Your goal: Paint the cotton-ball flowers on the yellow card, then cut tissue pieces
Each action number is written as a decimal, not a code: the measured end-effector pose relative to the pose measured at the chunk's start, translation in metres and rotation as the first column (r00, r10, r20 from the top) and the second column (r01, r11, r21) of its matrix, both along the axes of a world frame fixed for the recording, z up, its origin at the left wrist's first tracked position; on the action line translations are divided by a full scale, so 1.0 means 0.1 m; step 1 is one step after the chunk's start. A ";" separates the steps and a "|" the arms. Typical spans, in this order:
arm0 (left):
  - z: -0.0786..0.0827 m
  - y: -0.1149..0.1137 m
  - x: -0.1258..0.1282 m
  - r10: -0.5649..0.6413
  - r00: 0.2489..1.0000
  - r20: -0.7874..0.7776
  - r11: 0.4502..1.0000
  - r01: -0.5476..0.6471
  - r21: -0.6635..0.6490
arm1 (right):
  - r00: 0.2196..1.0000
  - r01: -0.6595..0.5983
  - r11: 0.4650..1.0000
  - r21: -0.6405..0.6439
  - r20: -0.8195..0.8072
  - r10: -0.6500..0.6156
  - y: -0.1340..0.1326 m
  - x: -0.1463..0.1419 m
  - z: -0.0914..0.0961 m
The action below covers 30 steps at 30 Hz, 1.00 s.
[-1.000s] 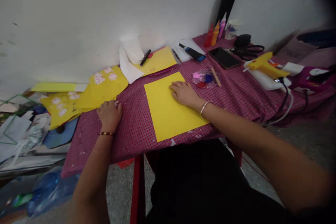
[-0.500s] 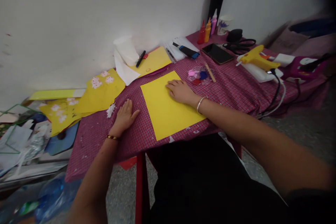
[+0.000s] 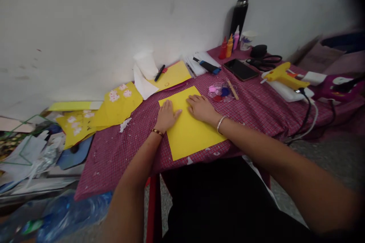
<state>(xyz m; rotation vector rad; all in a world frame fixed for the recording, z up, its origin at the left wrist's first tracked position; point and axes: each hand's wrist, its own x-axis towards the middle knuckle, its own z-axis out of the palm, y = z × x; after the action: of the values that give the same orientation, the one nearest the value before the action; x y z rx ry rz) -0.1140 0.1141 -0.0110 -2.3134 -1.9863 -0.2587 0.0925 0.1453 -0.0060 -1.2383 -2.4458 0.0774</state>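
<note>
A plain yellow paper sheet [image 3: 190,131] lies flat on the table with the red checked cloth [image 3: 134,140]. My left hand [image 3: 167,115] rests flat on the sheet's left edge, fingers stretched out. My right hand [image 3: 202,107] lies flat on the sheet's upper right part, fingers spread and holding nothing. A small heap of white scraps [image 3: 124,124] sits on the cloth to the left of my left hand.
Behind the sheet are a paint palette [image 3: 220,92], a phone [image 3: 241,69], scissors [image 3: 264,60], a yellow glue gun [image 3: 283,76] with its cable, paint bottles [image 3: 229,45] and a black flask [image 3: 238,16]. Yellow sheets with pink flowers [image 3: 119,98] overhang the table's left end.
My left hand has moved right across the cloth, from the white scraps at the left onto the yellow sheet's left edge, and has opened flat. My right hand stays on the sheet.
</note>
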 end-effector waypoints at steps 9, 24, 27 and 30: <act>-0.01 -0.52 -1.10 0.311 0.947 -0.080 0.945 -0.317 -0.077 | 1.000 -0.007 0.999 -0.032 -0.005 0.007 0.01 0.00 0.00; 0.20 -0.17 -0.70 0.095 0.992 0.089 0.993 -0.100 0.062 | 1.000 -0.012 1.000 -0.014 -0.029 0.012 0.03 0.00 -0.02; 0.30 -0.12 -0.75 0.031 0.993 0.118 0.999 -0.032 0.014 | 1.000 -0.012 1.000 -0.021 -0.025 0.012 0.03 0.00 -0.02; 0.35 -0.05 -0.80 0.009 0.990 0.139 1.000 -0.005 -0.026 | 0.999 -0.020 1.000 -0.013 -0.030 0.020 0.04 0.00 -0.02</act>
<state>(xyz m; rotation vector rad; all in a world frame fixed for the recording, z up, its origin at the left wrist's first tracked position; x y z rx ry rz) -0.1942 0.1093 0.0243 -2.3641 -2.0719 -0.4066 0.0925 0.1488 -0.0079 -1.2100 -2.4361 0.1173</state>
